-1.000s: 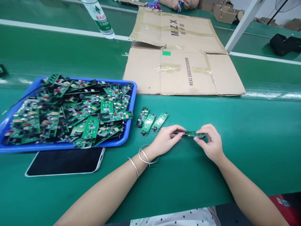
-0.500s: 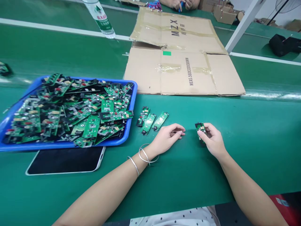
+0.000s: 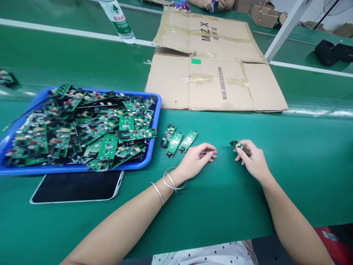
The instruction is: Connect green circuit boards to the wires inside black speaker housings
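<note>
My right hand (image 3: 252,160) grips a small green circuit board (image 3: 239,146) between thumb and fingers, tilted and raised over the green table. Part of that board is hidden by the fingers. Resting on the table to the left, my left hand (image 3: 199,157) has loosely curled fingers with a gap at the thumb, and nothing shows in it. Just beyond this hand lie a circuit board (image 3: 188,141) and another circuit board (image 3: 174,144), both with their plainer side up. Beside them a third circuit board (image 3: 168,135) shows its dark parts. Two bangles circle my left wrist.
A blue tray (image 3: 157,121) heaped with circuit boards stands on the left, partly over a phone (image 3: 75,187). Flattened cardboard (image 3: 204,88) lies ahead. A water bottle (image 3: 118,22) is at the back. Across the table, another person's hands (image 3: 215,4) hold something blue.
My right hand has turned the circuit board from facing me to a slanted, more edge-on angle, and its fingers have shifted. My left hand has stayed in place.
</note>
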Tool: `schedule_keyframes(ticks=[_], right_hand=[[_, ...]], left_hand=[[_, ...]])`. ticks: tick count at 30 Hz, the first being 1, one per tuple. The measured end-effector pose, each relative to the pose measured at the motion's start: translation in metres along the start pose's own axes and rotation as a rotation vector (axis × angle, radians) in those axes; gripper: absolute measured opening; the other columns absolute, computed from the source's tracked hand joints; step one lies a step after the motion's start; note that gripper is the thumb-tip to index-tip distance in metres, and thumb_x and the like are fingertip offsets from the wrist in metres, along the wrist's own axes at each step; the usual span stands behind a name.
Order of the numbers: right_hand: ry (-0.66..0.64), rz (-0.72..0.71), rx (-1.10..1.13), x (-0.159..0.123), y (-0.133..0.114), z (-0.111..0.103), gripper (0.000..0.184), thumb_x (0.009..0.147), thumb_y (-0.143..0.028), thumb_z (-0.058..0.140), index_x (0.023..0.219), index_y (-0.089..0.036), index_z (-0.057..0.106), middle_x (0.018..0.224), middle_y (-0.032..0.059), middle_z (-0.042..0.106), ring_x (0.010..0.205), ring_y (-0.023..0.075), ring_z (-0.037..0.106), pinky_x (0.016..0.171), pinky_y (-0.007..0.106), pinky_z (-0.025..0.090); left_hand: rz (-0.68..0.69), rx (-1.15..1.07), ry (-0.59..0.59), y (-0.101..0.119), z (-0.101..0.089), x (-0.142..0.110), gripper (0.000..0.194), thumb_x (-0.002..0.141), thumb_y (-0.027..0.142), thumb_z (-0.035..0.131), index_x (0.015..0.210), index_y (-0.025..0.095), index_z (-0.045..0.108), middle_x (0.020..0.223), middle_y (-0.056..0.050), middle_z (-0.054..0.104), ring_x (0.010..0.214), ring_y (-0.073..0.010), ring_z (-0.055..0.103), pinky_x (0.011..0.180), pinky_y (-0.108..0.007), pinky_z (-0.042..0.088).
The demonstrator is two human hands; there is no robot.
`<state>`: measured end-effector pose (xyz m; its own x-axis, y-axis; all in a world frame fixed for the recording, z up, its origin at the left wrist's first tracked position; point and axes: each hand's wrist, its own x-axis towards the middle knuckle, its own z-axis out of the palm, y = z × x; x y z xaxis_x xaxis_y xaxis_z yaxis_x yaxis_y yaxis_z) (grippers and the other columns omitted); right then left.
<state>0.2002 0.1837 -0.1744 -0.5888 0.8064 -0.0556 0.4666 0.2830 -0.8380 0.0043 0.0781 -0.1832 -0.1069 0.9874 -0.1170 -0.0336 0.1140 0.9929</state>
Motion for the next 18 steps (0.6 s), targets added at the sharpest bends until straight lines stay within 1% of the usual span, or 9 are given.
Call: schedule_keyframes(ticks=[2,3,6,8,10,11,14,16,18], right_hand=[[-0.004,0.049,0.070,-0.0014,-0.0001,0.0004,0.027,0.088,-0.044,0.047,0.103,-0.021,0.047,0.080,0.0021,0.064,0.048,0.0114,0.054,0.041,0.021,0.038],[0.010,0.050,0.068,-0.0017,0.0000,0.0004,0.029,0.087,-0.044,0.049,0.104,-0.021,0.045,0.078,0.0013,0.063,0.048,0.0112,0.054,0.042,0.021,0.038],[0.061,-0.019,-0.030,-0.0013,0.0002,-0.0002,0.033,0.084,-0.044,0.055,0.106,-0.021,0.048,0.077,0.0009,0.060,0.059,0.0137,0.056,0.053,0.023,0.043],[0.083,-0.092,-0.107,-0.0002,-0.0002,-0.0006,0.031,0.087,-0.045,0.050,0.105,-0.020,0.053,0.081,0.0029,0.060,0.069,0.0162,0.057,0.060,0.026,0.044],[0.091,-0.163,-0.182,0.0008,-0.0011,-0.0003,0.029,0.091,-0.043,0.043,0.098,-0.019,0.057,0.084,0.0043,0.059,0.076,0.0174,0.056,0.066,0.028,0.044],[0.093,-0.192,-0.218,0.0010,-0.0016,0.0002,0.027,0.091,-0.041,0.043,0.093,-0.019,0.058,0.083,0.0043,0.059,0.077,0.0174,0.056,0.068,0.028,0.043],[0.077,-0.248,-0.302,0.0012,-0.0023,0.0030,0.023,0.089,-0.036,0.049,0.079,-0.018,0.058,0.077,0.0028,0.055,0.071,0.0155,0.053,0.065,0.026,0.042],[0.070,-0.273,-0.325,0.0009,-0.0023,0.0051,0.021,0.088,-0.034,0.052,0.075,-0.018,0.056,0.074,0.0022,0.053,0.067,0.0146,0.052,0.063,0.026,0.041],[0.077,-0.297,-0.326,0.0003,-0.0025,0.0066,0.020,0.089,-0.031,0.051,0.076,-0.018,0.056,0.076,0.0027,0.054,0.069,0.0147,0.052,0.064,0.026,0.041]], left_hand=[[0.002,0.000,0.001,0.0001,0.0001,0.0004,0.019,0.085,0.027,0.050,0.095,0.013,0.058,0.092,-0.009,0.065,0.082,-0.0172,0.064,0.072,-0.030,0.055],[0.001,0.002,0.001,0.0002,0.0000,0.0006,0.019,0.085,0.028,0.050,0.095,0.013,0.057,0.092,-0.009,0.065,0.082,-0.0173,0.064,0.072,-0.031,0.055],[0.001,0.004,0.000,0.0003,-0.0006,0.0005,0.020,0.084,0.028,0.051,0.095,0.013,0.057,0.092,-0.009,0.065,0.082,-0.0176,0.064,0.072,-0.032,0.055],[0.004,0.006,0.000,0.0003,-0.0010,0.0002,0.019,0.084,0.028,0.051,0.095,0.013,0.057,0.092,-0.009,0.065,0.082,-0.0175,0.064,0.072,-0.032,0.055],[0.005,0.010,-0.001,0.0003,-0.0012,0.0000,0.019,0.085,0.027,0.050,0.095,0.013,0.058,0.092,-0.009,0.065,0.082,-0.0172,0.064,0.072,-0.031,0.055],[0.003,0.012,-0.001,0.0003,-0.0011,0.0000,0.019,0.085,0.027,0.050,0.095,0.013,0.058,0.092,-0.009,0.065,0.082,-0.0169,0.064,0.072,-0.030,0.055],[-0.001,0.012,-0.003,0.0006,-0.0006,0.0005,0.019,0.085,0.026,0.050,0.095,0.013,0.058,0.092,-0.009,0.065,0.082,-0.0164,0.064,0.071,-0.029,0.055],[0.001,0.011,-0.004,0.0007,-0.0003,0.0008,0.018,0.085,0.026,0.050,0.095,0.013,0.058,0.092,-0.009,0.065,0.082,-0.0161,0.064,0.072,-0.029,0.055],[0.005,0.010,-0.004,0.0004,-0.0002,0.0010,0.018,0.085,0.026,0.050,0.095,0.013,0.057,0.092,-0.009,0.065,0.082,-0.0160,0.064,0.072,-0.029,0.055]])
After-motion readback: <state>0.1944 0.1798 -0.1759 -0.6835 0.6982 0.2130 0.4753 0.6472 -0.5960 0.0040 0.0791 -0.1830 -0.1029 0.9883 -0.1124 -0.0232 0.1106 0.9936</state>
